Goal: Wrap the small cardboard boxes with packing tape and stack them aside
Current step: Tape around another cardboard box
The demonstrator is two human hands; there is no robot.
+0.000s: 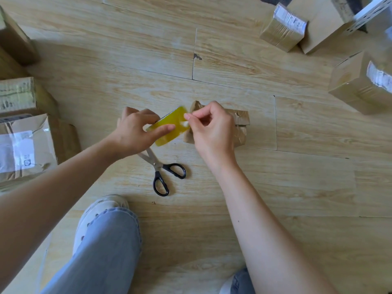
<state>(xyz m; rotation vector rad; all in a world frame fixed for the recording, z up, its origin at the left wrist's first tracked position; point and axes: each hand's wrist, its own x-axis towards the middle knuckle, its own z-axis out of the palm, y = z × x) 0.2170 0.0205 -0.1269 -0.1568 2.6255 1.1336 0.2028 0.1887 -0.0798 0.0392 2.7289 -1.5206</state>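
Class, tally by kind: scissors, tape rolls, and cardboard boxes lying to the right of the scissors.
scissors: 1
tape roll: 1
cardboard boxes: 4 (crumpled box, taped box, plain box, labelled box)
Total: 6

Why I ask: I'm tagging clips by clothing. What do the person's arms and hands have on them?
Nothing is worn. The left hand and right hand show no gloves, rings, watch or bracelet. No sleeves show anywhere up to the frame edge.
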